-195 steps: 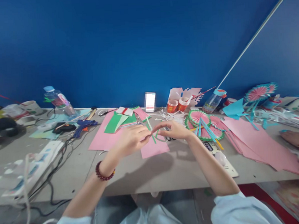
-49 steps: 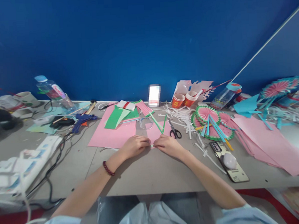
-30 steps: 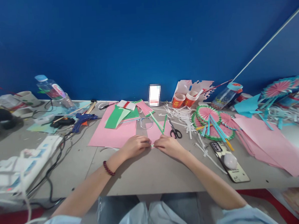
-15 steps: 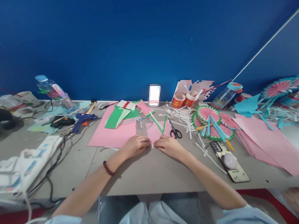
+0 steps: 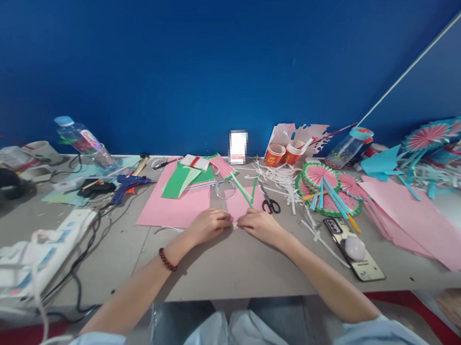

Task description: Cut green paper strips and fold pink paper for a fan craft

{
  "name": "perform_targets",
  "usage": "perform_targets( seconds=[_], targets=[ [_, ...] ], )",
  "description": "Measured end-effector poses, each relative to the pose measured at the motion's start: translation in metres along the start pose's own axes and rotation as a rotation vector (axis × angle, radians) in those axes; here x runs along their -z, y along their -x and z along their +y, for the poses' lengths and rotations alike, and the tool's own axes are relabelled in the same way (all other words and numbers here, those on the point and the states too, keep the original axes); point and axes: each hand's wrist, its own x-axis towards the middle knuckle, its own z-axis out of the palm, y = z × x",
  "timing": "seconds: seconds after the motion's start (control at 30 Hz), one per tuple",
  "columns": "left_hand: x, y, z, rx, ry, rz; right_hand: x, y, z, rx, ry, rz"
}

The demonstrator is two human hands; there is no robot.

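Note:
Close together at the front of the pink sheets, both my hands rest low on the table. My left hand [image 5: 210,225] is closed, its fingertips pinching one end of a narrow strip of paper. A little to its right my right hand [image 5: 262,225] pinches the same thin strip, of which only a pale bit shows in the gap between the hands. Beyond the right fingers a green paper strip [image 5: 254,189] stands up in a V shape over a pink sheet [image 5: 235,203]. Black-handled scissors [image 5: 271,206] lie just right of that hand.
Left are a pink sheet [image 5: 178,211], green paper [image 5: 179,180], a blue glue gun [image 5: 128,185] and a power strip [image 5: 57,253]. Right are pleated watermelon fans [image 5: 321,180], white paper scraps [image 5: 281,177], a phone [image 5: 369,268] and pink paper [image 5: 422,219]. Red paper cups [image 5: 275,154] stand behind.

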Motion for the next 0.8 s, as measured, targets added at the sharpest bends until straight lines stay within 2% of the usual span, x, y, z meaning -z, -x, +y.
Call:
perform_targets(
  seconds=[0.33,0.8],
  targets=[
    [0.0022,-0.0014,0.0017,-0.029,-0.007,-0.004,0.0016,0.0008,-0.0009,0.001,0.033,-0.021],
    [0.003,-0.001,0.0036,-0.005,-0.005,-0.024,-0.0001,0.0016,0.0024,0.089,0.074,0.007]
  ],
)
